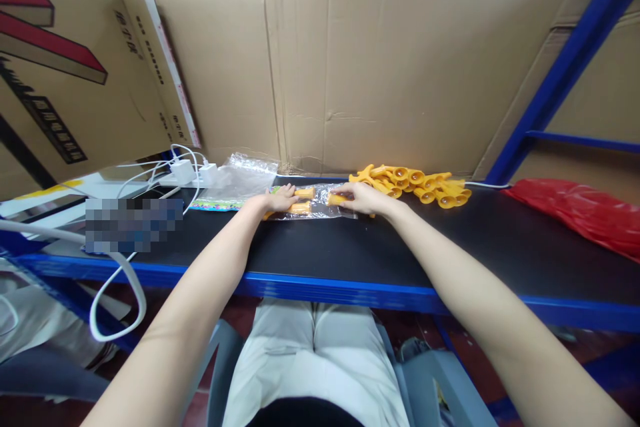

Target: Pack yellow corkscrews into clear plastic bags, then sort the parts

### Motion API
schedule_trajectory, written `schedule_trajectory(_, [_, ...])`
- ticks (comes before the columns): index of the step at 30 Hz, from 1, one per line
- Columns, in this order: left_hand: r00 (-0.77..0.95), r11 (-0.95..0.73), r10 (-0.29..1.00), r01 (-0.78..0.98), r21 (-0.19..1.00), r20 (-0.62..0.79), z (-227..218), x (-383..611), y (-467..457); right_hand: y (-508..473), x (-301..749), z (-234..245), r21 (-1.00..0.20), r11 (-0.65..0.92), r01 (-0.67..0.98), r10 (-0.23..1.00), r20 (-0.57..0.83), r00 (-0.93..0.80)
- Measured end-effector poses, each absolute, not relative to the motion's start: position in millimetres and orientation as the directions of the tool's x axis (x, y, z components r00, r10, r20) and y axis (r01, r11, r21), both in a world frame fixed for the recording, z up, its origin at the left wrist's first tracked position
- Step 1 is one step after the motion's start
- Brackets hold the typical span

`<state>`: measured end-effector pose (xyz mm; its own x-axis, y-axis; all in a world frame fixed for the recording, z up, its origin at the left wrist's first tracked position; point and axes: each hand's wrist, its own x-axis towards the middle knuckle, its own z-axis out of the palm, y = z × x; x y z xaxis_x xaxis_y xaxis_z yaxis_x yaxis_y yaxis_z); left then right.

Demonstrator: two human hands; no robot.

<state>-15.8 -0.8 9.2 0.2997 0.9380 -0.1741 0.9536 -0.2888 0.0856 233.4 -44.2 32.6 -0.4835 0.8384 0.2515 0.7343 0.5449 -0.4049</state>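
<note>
A clear plastic bag (325,209) lies on the black tabletop with a few yellow plastic pieces (301,208) inside it. Pressed flat over the left part of this bag is my left hand (281,199), its fingers stretched out. My right hand (363,199) is at the bag's right end, fingers closed around another yellow piece (338,199) with a flared, horn-like end. Just beyond my right hand lies a pile of similar yellow horn-shaped pieces (415,180). Left of my left hand rest flat clear bags with a colourful printed strip (220,205).
White chargers (183,172) and cables crowd the table's left side, beside a blurred-out patch (134,223). A red plastic bag (575,210) lies at the right. Cardboard (375,73) walls the back, and a blue metal edge (330,288) runs along the front.
</note>
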Motion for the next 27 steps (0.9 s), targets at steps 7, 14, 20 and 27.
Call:
schedule_trajectory(7, [0.303, -0.289, 0.937, 0.952, 0.098, -0.175, 12.7, -15.2, -5.5, -40.4, 249.5, 40.8, -0.226, 0.399, 0.889, 0.913, 0.184, -0.364])
schedule_trajectory(14, [0.327, -0.313, 0.931, 0.944, 0.109, -0.163, 14.6, -17.0, -7.9, -45.0, 244.5, 37.8, -0.223, 0.343, 0.912, 0.939, 0.059, -0.339])
schedule_trajectory(20, [0.372, -0.353, 0.921, 0.923, 0.155, -0.119, 14.4, -19.4, -7.5, -46.4, 238.3, 40.3, -0.177, 0.380, 0.908, 0.915, 0.219, -0.340])
schedule_trajectory(27, [0.439, -0.416, 0.889, 0.894, 0.168, -0.133, 19.8, -18.2, -9.5, -48.1, 233.0, 40.1, -0.110, 0.336, 0.935, 0.928, 0.209, -0.309])
